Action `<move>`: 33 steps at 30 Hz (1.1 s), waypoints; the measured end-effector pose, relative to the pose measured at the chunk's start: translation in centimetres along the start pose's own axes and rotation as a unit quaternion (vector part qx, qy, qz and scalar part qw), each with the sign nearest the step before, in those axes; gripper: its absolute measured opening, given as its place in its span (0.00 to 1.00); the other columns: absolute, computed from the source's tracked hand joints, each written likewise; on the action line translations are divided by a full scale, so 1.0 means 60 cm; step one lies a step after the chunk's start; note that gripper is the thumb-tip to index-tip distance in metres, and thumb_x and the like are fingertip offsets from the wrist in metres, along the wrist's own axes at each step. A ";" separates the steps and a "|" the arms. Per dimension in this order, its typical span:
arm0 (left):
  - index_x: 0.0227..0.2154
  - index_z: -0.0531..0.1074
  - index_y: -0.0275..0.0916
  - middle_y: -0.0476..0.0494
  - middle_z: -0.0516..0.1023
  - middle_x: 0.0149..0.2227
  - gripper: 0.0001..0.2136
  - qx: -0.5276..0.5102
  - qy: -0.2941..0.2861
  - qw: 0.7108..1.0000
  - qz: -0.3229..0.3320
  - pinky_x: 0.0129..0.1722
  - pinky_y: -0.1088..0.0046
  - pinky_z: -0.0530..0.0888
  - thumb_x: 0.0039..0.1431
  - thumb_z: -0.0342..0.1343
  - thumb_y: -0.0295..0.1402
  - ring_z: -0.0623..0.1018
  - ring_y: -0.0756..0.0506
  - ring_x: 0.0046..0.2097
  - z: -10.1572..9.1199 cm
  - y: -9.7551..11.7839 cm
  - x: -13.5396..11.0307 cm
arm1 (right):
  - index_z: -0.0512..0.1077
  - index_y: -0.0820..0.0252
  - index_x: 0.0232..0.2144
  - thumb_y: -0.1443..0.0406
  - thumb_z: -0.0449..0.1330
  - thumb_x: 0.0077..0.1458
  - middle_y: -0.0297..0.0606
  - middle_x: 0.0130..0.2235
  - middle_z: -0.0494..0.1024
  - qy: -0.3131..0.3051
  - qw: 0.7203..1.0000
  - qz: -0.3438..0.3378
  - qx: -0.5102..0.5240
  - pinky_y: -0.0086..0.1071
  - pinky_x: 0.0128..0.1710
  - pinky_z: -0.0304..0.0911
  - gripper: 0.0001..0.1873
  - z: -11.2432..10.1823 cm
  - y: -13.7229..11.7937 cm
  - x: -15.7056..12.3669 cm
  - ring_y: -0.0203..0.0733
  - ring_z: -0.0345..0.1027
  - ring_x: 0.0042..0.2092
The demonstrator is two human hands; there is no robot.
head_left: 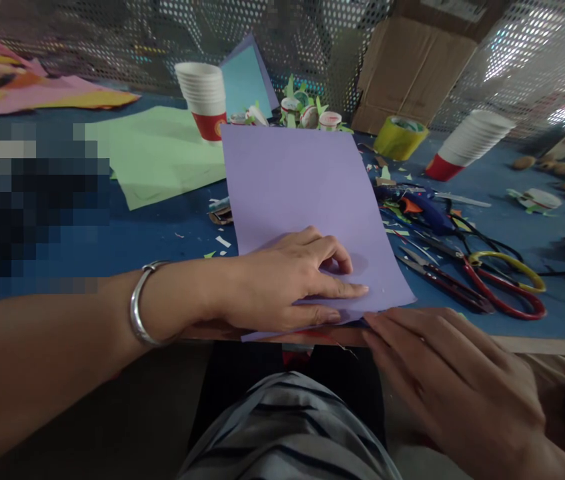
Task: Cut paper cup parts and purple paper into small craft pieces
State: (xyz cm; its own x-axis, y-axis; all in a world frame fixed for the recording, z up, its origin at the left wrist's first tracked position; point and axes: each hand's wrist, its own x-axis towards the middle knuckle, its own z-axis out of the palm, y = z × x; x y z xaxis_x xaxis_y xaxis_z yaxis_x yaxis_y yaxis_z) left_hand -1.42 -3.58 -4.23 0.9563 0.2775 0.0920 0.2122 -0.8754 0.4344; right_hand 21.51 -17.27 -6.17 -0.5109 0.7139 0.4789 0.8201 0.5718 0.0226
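A sheet of purple paper (pixel 302 180) lies on the blue tabletop in front of me, its near edge at the table's front edge. My left hand (pixel 287 280), with a silver bangle on the wrist, presses on the lower part of the sheet. Its index finger and thumb are stretched out, while the other fingers bend slightly. At the near right edge of the paper, my right hand (pixel 452 380) has its fingertips pressed together on the sheet. The thumb is partly hidden. A narrow strip of purple shows below my left palm.
Right of the sheet lie red-and-yellow-handled scissors (pixel 507 283), thread snips (pixel 442 280) and a blue glue gun (pixel 427 210). Behind stand stacked paper cups (pixel 205 100), another cup stack (pixel 472 143), yellow tape (pixel 401 139) and several small crafted figures (pixel 307 113). Green paper (pixel 162 153) lies left.
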 end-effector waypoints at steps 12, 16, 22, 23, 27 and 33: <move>0.61 0.69 0.51 0.39 0.68 0.59 0.19 -0.004 0.004 1.000 -0.005 0.61 0.57 0.60 0.70 0.48 0.41 0.66 0.39 0.56 0.003 -0.002 0.001 | 0.73 0.66 0.52 0.74 0.61 0.61 0.40 0.48 0.75 -0.018 0.998 -0.031 0.042 0.37 0.47 0.65 0.17 0.005 0.004 -0.023 0.40 0.68 0.46; 0.60 0.71 0.50 0.39 0.69 0.58 0.20 -0.034 0.007 0.999 -0.011 0.62 0.56 0.60 0.69 0.49 0.44 0.66 0.39 0.57 -0.002 0.003 0.000 | 0.74 0.66 0.51 0.73 0.60 0.63 0.40 0.46 0.77 -0.012 0.998 -0.021 0.052 0.36 0.48 0.65 0.14 0.003 0.005 -0.010 0.39 0.70 0.45; 0.57 0.74 0.45 0.37 0.69 0.56 0.24 -0.042 0.010 0.999 -0.025 0.60 0.58 0.63 0.59 0.61 0.46 0.67 0.38 0.56 -0.009 0.013 0.003 | 0.76 0.63 0.44 0.72 0.59 0.64 0.36 0.42 0.78 0.021 0.999 0.014 0.021 0.32 0.51 0.64 0.08 -0.009 0.020 0.015 0.36 0.71 0.43; 0.56 0.75 0.44 0.37 0.69 0.56 0.23 -0.037 0.014 0.999 -0.022 0.59 0.60 0.64 0.59 0.62 0.43 0.67 0.38 0.56 -0.010 0.015 0.004 | 0.76 0.62 0.43 0.70 0.60 0.64 0.35 0.42 0.78 0.028 0.999 0.022 -0.002 0.31 0.52 0.63 0.07 -0.012 0.026 0.015 0.35 0.71 0.44; 0.51 0.77 0.42 0.39 0.71 0.51 0.17 -0.043 0.003 0.998 -0.050 0.56 0.61 0.66 0.58 0.62 0.35 0.69 0.39 0.53 -0.018 0.024 0.016 | 0.75 0.59 0.41 0.65 0.62 0.63 0.33 0.41 0.78 0.056 0.991 0.069 -0.096 0.28 0.51 0.64 0.05 -0.025 0.062 0.007 0.35 0.72 0.44; 0.37 0.78 0.43 0.45 0.71 0.45 0.05 -0.077 -0.021 0.987 -0.136 0.51 0.63 0.64 0.59 0.61 0.32 0.70 0.42 0.50 -0.022 0.035 0.036 | 0.76 0.61 0.44 0.57 0.55 0.66 0.39 0.42 0.78 0.008 0.979 0.114 -0.169 0.40 0.47 0.66 0.15 -0.024 0.116 -0.017 0.48 0.72 0.45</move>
State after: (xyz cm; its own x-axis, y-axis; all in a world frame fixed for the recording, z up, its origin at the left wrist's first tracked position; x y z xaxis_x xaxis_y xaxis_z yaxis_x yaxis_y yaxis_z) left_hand 0.86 -4.33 -1.95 0.8759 0.4753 -0.0832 0.4330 -0.6982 0.5701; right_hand 28.12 -14.59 -5.26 -0.3027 0.7995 0.5188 0.9522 0.2298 0.2014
